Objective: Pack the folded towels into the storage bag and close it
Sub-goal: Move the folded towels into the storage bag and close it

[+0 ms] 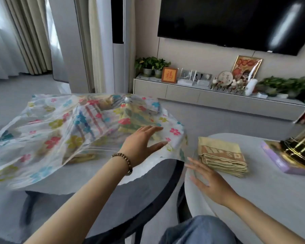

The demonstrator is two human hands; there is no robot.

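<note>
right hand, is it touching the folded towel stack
Apart. The head view shows a strip of table between the right hand and the folded towel stack.

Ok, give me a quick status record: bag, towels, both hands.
bag: floral storage bag lying on the left table
packed: towels show through the plastic
unpacked: one folded stack on the right table
left hand: fingers straight, on the bag's near right edge
right hand: open, beside the stack, not touching it
</note>
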